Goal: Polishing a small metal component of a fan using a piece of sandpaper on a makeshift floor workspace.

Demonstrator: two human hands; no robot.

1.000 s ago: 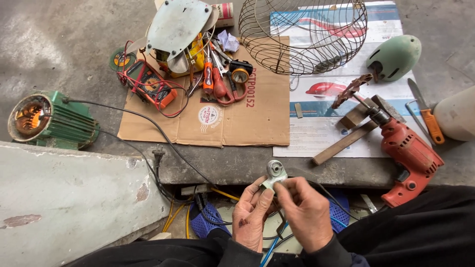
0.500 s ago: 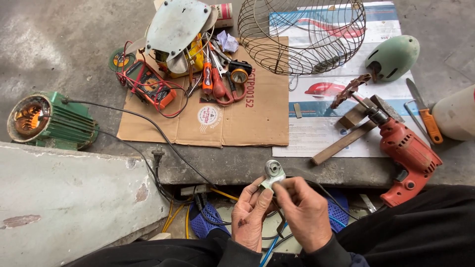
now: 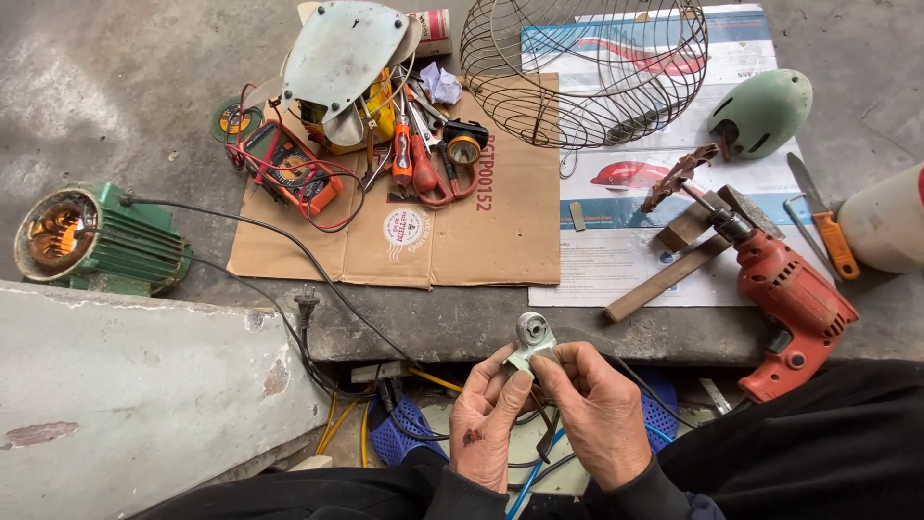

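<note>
Concrete floor, grey and stained, runs under everything, with a raised pale slab [image 3: 125, 385] at my lower left. My left hand [image 3: 489, 424] and right hand [image 3: 597, 419] meet low in the middle, both grips pinching a small metal part [image 3: 529, 342] with a round bearing-like ring at its top; it is held up between my fingertips, just in front of the concrete edge.

Flattened cardboard [image 3: 462, 241] lies on the floor ahead, carrying a red multimeter [image 3: 289, 173] with tangled leads, orange-handled pliers [image 3: 423, 169] and a pale metal cover [image 3: 342, 48] over a heap of tools. A green motor [image 3: 96, 241] sits well to the left, its copper windings showing, a black cord [image 3: 289, 241] trailing from it towards a plug near the edge. A wire fan guard [image 3: 587, 67] rests on a printed poster [image 3: 626, 241] beside the cardboard. On the right lie a red drill [image 3: 794, 308], a wooden stick [image 3: 664, 279], a green dome-shaped housing [image 3: 765, 111] and an orange-handled knife [image 3: 823, 221].
</note>
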